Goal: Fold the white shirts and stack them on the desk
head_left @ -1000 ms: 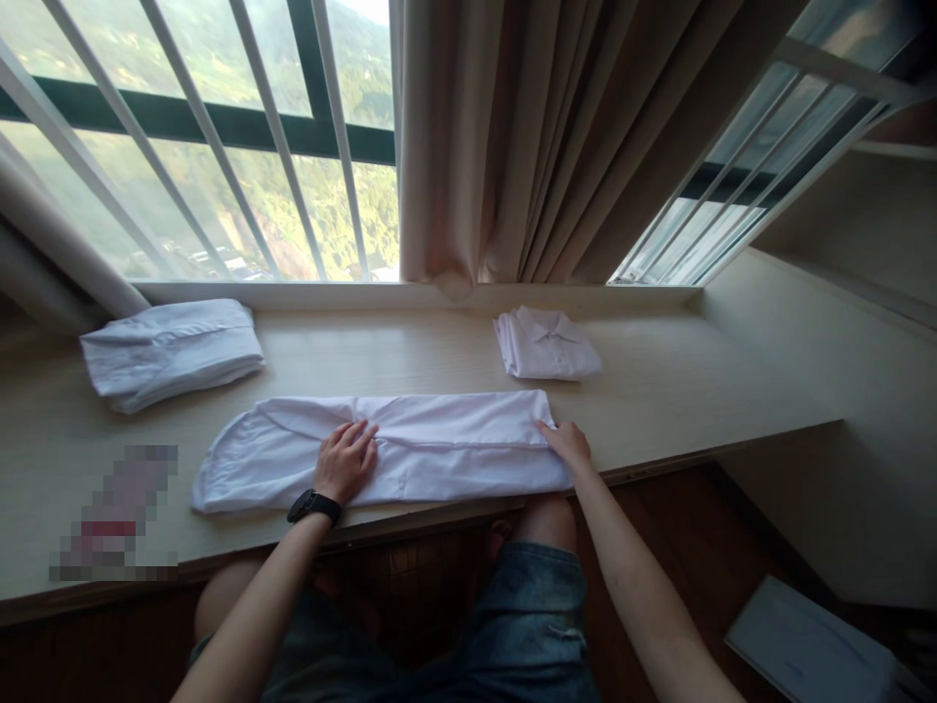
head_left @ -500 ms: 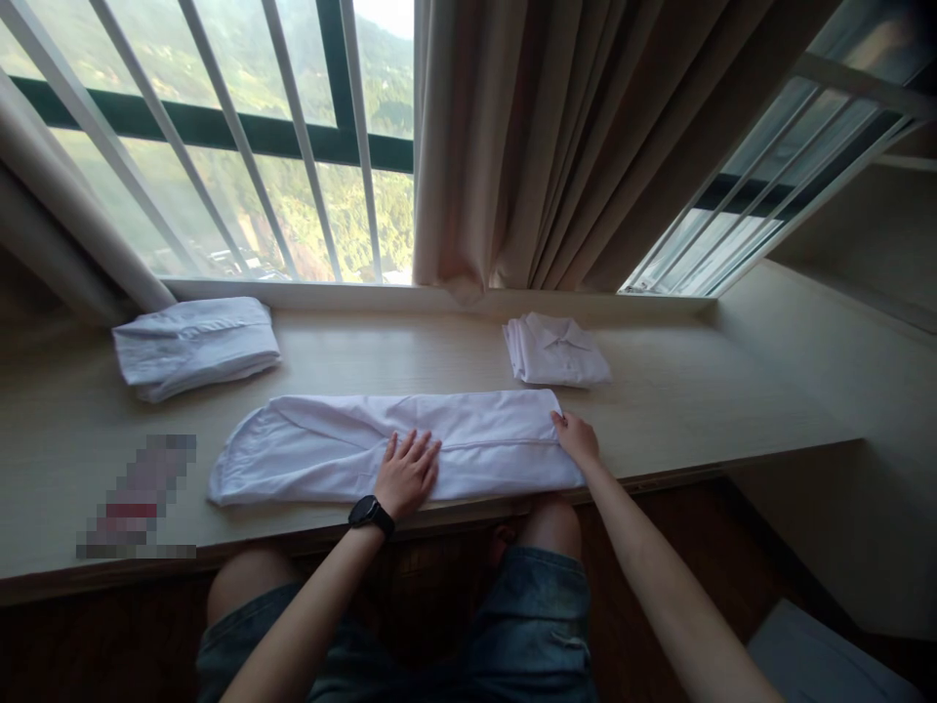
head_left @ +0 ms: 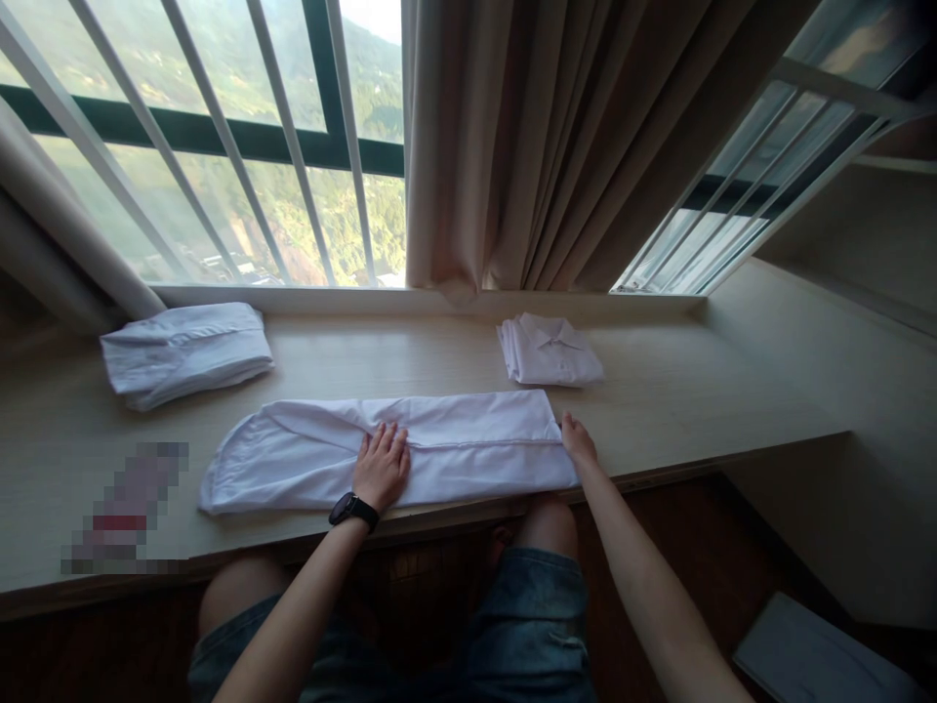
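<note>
A pale worktop [head_left: 695,391] runs beneath the window, and a long white garment [head_left: 475,420], folded into a strip, lies along its front edge, rounded end to the left, straight end to the right. Near the back edge, toward the left, sits a folded white garment [head_left: 190,347]; right of the middle, a smaller folded collared shirt [head_left: 556,356]. The left hand [head_left: 382,467] lies flat on the strip, fingers extended and holding nothing. The right hand [head_left: 580,441] is at the straight end, fingers bent; whether they pinch the fabric, I cannot tell. The step looks like smoothing: best to press lightly with a flat palm, steady that end, and work the creases outward without dragging the lengthwise seam crooked.
</note>
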Demonstrator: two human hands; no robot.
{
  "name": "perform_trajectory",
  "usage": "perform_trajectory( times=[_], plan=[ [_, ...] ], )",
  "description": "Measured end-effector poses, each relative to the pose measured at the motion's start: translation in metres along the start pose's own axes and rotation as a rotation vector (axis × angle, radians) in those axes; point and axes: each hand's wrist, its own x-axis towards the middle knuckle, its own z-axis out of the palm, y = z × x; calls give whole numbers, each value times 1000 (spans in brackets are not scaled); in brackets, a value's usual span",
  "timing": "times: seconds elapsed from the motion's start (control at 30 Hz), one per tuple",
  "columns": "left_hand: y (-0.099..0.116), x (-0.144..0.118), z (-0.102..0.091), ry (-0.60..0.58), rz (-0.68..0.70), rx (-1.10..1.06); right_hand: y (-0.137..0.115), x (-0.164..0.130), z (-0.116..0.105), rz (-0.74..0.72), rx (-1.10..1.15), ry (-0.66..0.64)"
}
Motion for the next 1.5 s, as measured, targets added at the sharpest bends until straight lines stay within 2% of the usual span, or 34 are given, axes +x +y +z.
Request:
perform_trajectory(
  times=[0.13, 0.27, 0.3, 0.37, 0.47, 0.53, 0.73, 0.9, 1.0, 1.1, 1.2, 1.33, 1.4, 1.5],
  plan=[
    [0, -5, -4, 64, 8, -12, -10, -3, 9, 8, 38, -8],
    [-8, -10, -23, 175, -163, 54, -3, -7, 1, 54, 38, 23],
    [-12, -11, -28, 165, -201, 67, 0, -8, -2, 66, 36, 23],
    [-22, -11, -35, 69, -216, 63, 3, -9, -6, 45, 36, 0],
    [-39, -9, -43, -145, -188, -13, -1, -5, -7, -93, 20, -57],
    [-50, -6, -47, -214, -205, -73, -7, 0, -7, -155, 7, -57],
    [-66, -11, -54, -169, -291, -62, -17, 5, -4, -160, -4, -36],
    [-50, -11, -49, -99, -278, -35, -15, -6, -5, -93, -30, 3],
    [-40, -3, -49, -177, -264, -62, -18, -17, -4, -34, -106, 0],
    [-43, 7, -55, -281, -310, -46, -25, -28, 1, 34, -194, -22],
    [-60, 9, -67, -421, -328, -52, -30, -36, 7, 93, -231, -2],
    [-94, -3, -86, -578, -166, -124, -29, -41, 12, 60, -270, 52],
    [-113, -14, -94, -616, -133, -93, -26, -42, 13, 51, -265, 71],
    [-141, -31, -105, -614, -167, 21, -23, -41, 13, 71, -236, 79]
  ],
)
